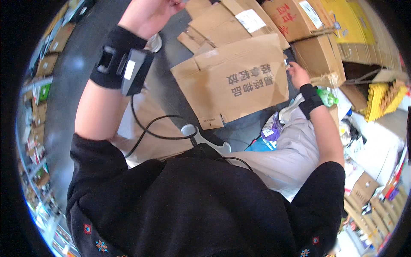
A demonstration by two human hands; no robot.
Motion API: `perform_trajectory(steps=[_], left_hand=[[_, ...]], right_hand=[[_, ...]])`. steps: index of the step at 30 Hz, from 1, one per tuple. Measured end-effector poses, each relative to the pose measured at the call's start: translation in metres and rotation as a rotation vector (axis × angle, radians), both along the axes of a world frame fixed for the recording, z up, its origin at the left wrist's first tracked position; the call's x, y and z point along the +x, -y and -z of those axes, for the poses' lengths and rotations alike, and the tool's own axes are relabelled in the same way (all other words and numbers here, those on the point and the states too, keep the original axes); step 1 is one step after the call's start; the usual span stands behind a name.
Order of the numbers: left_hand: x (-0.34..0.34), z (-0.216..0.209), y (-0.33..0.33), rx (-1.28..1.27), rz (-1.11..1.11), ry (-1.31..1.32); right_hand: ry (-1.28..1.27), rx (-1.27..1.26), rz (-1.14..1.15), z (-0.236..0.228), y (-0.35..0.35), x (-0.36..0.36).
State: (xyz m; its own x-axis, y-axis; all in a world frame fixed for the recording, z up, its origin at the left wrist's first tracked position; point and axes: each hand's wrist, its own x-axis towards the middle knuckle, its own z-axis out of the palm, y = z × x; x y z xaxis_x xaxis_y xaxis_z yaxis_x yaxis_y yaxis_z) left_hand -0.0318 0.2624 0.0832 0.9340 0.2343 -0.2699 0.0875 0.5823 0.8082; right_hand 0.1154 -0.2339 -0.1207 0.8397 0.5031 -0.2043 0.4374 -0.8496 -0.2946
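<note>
A flattened brown cardboard box [233, 81] with dark printing lies tilted in front of my knees. At its right edge is my right hand [298, 76], the fingers curled closed on the cardboard border beside a small whitish spot. My left hand [156, 17] is raised at the upper edge of the picture, partly cut off. Its visible fingertips are bent in, close to a stack of folded cardboard [218, 25] with a white label; what they hold, if anything, is hidden. Black bands wrap both wrists, and a cable hangs from the left one.
Cardboard cartons [319, 55] are piled at the right, near a yellow box [349, 21] and a yellow slatted piece [385, 100]. A green bottle [327, 97] and a purple-and-blue package [269, 130] lie near my right leg. Loaded shelves [38, 111] line the far left.
</note>
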Motion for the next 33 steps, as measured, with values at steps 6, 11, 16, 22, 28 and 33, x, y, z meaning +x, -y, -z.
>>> perform_trajectory(steps=[6, 11, 16, 22, 28, 33], left_hand=[[-0.001, -0.010, -0.022, 0.043, -0.064, 0.053], [-0.006, -0.028, -0.039, 0.039, -0.038, 0.059], [-0.013, -0.017, -0.054, 0.069, -0.016, 0.065], [-0.054, 0.045, -0.055, 0.069, -0.014, 0.046], [-0.065, 0.071, -0.012, 0.213, 0.024, 0.297], [-0.040, 0.029, 0.004, 0.147, 0.173, 0.382]], right_hand=[[-0.283, 0.181, 0.184, 0.070, 0.012, -0.015], [-0.442, 0.050, 0.235, 0.029, 0.010, 0.000], [-0.654, 0.520, 0.417, -0.080, -0.001, -0.011], [-0.411, 0.677, 0.332, -0.196, -0.019, -0.069], [0.237, 0.587, 0.165, -0.242, -0.017, -0.105], [0.647, 0.484, 0.194, -0.321, -0.011, -0.132]])
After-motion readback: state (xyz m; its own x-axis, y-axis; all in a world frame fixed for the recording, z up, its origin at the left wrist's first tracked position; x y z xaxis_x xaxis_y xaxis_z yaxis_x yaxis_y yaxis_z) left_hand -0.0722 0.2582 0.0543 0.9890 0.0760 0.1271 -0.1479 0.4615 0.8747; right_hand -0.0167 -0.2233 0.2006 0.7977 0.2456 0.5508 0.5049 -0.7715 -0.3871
